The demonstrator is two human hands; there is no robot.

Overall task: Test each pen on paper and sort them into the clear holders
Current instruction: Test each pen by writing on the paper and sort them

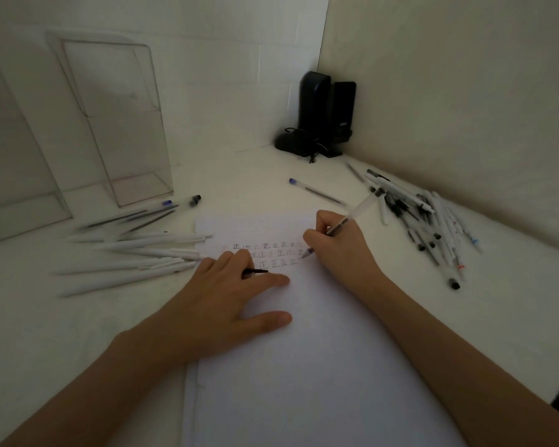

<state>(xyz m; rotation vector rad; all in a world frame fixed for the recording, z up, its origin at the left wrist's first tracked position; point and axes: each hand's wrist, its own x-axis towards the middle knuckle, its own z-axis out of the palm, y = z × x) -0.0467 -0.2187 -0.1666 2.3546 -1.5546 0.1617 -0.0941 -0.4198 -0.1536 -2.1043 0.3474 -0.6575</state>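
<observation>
Our right hand (336,243) pinches a clear pen (359,209), its tip on the paper (304,366) towards 12 o'clock. Our left hand (226,295) lies spread, pressing the paper's 10 o'clock edge.

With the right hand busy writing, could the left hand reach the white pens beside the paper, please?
Probably yes: the left hand lies flat on the paper, close beside the white pens, with nothing between them.
</observation>
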